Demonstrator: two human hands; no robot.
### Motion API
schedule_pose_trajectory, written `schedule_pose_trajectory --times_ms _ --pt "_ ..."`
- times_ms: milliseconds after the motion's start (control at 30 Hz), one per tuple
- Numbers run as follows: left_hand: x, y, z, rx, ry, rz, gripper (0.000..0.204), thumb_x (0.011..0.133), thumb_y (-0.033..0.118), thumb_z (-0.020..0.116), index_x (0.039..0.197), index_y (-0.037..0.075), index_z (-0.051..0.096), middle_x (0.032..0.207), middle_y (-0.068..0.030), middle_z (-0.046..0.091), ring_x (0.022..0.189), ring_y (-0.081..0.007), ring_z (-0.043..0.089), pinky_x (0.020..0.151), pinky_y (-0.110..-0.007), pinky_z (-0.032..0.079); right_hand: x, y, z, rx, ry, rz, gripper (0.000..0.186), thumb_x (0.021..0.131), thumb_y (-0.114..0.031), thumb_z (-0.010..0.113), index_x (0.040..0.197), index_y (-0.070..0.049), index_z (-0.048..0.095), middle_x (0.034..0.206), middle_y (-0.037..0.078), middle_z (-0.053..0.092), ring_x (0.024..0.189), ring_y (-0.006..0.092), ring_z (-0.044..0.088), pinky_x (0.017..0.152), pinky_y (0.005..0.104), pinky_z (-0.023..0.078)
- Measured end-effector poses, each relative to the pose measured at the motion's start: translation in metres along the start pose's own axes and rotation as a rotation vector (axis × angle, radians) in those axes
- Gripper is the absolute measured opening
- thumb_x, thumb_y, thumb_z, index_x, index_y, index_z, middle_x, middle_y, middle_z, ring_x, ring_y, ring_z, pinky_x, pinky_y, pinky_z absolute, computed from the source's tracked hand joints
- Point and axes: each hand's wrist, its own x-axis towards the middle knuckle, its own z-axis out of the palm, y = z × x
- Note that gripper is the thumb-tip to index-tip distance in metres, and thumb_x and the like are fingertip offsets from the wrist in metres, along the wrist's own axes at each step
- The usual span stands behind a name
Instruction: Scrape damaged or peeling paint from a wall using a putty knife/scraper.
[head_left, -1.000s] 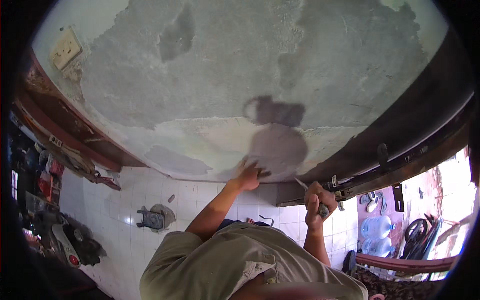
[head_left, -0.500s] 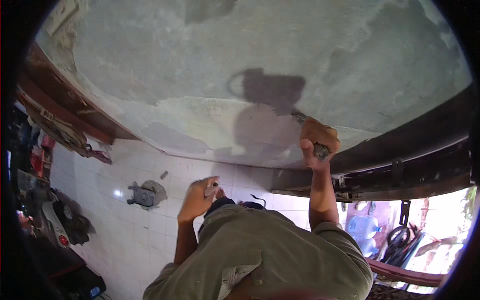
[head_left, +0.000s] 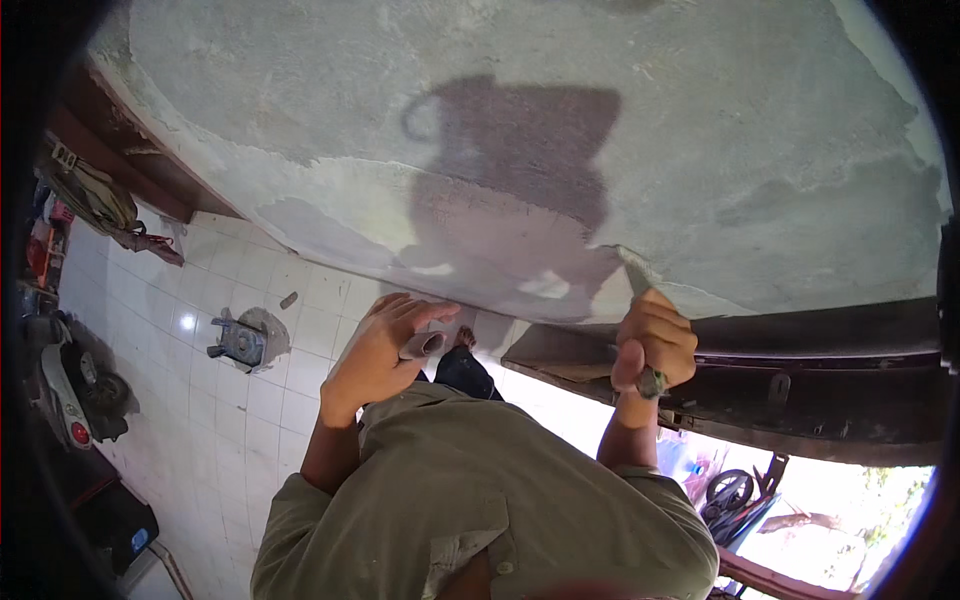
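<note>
My right hand [head_left: 657,345] is wrapped round the handle of a scraper [head_left: 637,275]. Its flat metal blade points up and away, and the tip meets the wall [head_left: 740,130] along the border of a pale, peeled-looking patch. Grey, rough and blotchy, the wall carries a large dark shadow left of the blade. In front of my body, my left hand [head_left: 370,352] holds a small pinkish-grey rolled sheet [head_left: 422,346] in the crook of its thumb, its fingers loosely stretched forward. One open end of the roll faces right.
A dark wooden frame [head_left: 820,395] runs below the wall at right. On the white tiled floor [head_left: 260,480] stands a grey-blue metal object [head_left: 240,343], with a small cylinder [head_left: 289,300] near it. A motorbike [head_left: 65,390] is at far left; a bag [head_left: 95,200] hangs above it.
The view has shifted. My right hand and scraper are lower along the wall, with more of the blade showing. My left hand has risen slightly, its fingers straighter and the roll more visible.
</note>
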Motion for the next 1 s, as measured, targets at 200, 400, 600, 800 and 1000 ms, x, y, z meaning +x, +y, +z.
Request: schedule_pose_trajectory --times_ms 200,400,600,800,1000 --pt "0.000 -0.017 0.004 0.047 -0.011 -0.062 0.034 0.088 0.009 0.067 0.123 0.010 0.064 0.106 -0.0075 0.071 0.099 -0.0308 0.063 0.100 -0.043 0.043 0.000 0.008 -0.013 0.026 -0.060 0.026 0.038 0.085 -0.001 0.059 0.055 -0.003 0.035 0.052 0.006 0.044 0.044 0.0202 0.043 0.046 0.0305 0.035" --pt "0.015 -0.011 0.005 0.077 -0.021 -0.028 0.035 0.089 0.011 0.067 0.123 0.011 0.064 0.107 -0.0083 0.071 0.101 -0.0321 0.063 0.102 -0.043 0.042 0.000 0.004 -0.010 -0.147 0.047 0.088 0.038 0.077 0.004 0.059 0.049 -0.007 0.035 0.052 0.003 0.046 0.045 0.0153 0.044 0.046 0.0279 0.034" --pt "0.022 -0.005 0.010 0.092 -0.014 0.016 0.035 0.089 0.013 0.067 0.124 0.011 0.063 0.109 -0.0093 0.071 0.104 -0.0330 0.063 0.104 -0.045 0.041 -0.032 0.032 -0.016 -0.282 0.080 0.200 0.055 0.096 -0.025 0.066 0.053 -0.002 0.041 0.049 0.005 0.043 0.044 0.0159 0.042 0.049 0.0295 0.034" --pt "0.015 -0.008 0.013 0.106 -0.076 -0.027 0.037 0.089 0.012 0.067 0.125 0.011 0.063 0.105 -0.0096 0.073 0.101 -0.0314 0.065 0.106 -0.044 0.040 0.002 0.015 -0.010 -0.029 0.102 0.025 0.053 0.097 -0.017 0.062 0.053 -0.003 0.035 0.049 0.003 0.043 0.042 0.0156 0.040 0.047 0.0291 0.032" --pt "0.014 -0.006 0.015 0.083 -0.072 -0.031 0.037 0.089 0.013 0.067 0.126 0.010 0.063 0.105 -0.0106 0.072 0.101 -0.0320 0.065 0.105 -0.044 0.041 -0.004 0.025 -0.014 -0.031 0.078 -0.022 0.046 0.090 -0.014 0.068 0.055 -0.002 0.039 0.050 0.008 0.048 0.043 0.0155 0.045 0.047 0.0293 0.035"
